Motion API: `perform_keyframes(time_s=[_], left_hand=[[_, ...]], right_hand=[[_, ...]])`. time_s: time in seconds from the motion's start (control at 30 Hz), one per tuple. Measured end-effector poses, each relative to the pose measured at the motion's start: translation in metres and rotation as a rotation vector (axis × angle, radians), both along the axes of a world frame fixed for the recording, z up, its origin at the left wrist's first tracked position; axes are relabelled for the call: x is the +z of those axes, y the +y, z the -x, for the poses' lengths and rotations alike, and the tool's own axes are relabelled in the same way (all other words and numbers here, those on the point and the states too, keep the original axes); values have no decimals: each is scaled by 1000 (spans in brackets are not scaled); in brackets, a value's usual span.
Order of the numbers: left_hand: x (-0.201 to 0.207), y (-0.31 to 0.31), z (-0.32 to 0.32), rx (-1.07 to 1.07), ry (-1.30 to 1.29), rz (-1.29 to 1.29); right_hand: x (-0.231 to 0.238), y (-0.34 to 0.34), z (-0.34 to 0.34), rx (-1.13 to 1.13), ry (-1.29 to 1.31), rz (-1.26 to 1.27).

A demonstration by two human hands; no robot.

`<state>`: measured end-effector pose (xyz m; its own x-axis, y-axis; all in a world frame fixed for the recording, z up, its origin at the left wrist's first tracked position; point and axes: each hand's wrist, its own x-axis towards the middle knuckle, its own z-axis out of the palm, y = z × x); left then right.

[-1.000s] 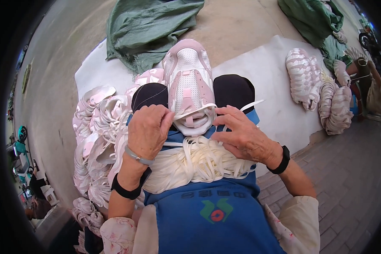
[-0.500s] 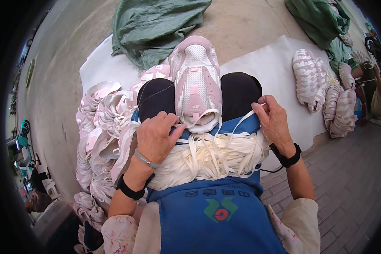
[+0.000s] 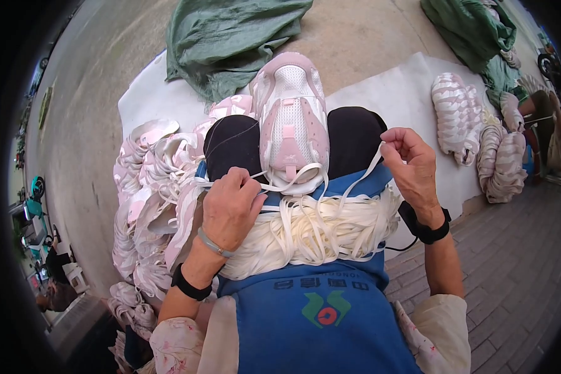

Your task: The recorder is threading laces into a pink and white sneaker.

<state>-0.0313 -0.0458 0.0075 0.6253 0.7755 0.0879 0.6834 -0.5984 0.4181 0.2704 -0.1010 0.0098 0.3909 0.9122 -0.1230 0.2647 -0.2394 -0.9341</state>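
The pink-and-white shoe [image 3: 292,128] sits between the person's black-covered knees [image 3: 355,142]. The right hand [image 3: 416,174] pinches a white lace [image 3: 366,174]; the left hand [image 3: 229,210] curls near the shoe, but whether it grips anything I cannot tell.

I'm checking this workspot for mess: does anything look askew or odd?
Nothing looks spilled; the shoe upper between the knees sits straight. The heap of uppers at left looks jumbled, unlike the nested stack at right.

Shoe [image 3: 292,118] between knees [image 3: 230,146]; lace bundle [image 3: 311,230] on apron [image 3: 262,330]; shoe pile [image 3: 144,187] left.
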Motion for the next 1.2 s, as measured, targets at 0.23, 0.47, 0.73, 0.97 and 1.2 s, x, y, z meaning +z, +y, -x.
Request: perform_keyframes(time_s=[0.23,0.47,0.73,0.97,1.2], left_hand=[[24,15,8,-59,-207,137],[55,52,28,463,-1034,793],[17,55,-29,142,-225,165],[12,47,-46,90,24,265],[-9,38,-44,84,-30,143]], right_hand=[[6,7,11,316,-183,-113],[4,12,0,211,-353,105],[5,22,15,253,-399,-96],[-3,43,58,457,-475,-164],[-17,36,57,493,-583,-9]])
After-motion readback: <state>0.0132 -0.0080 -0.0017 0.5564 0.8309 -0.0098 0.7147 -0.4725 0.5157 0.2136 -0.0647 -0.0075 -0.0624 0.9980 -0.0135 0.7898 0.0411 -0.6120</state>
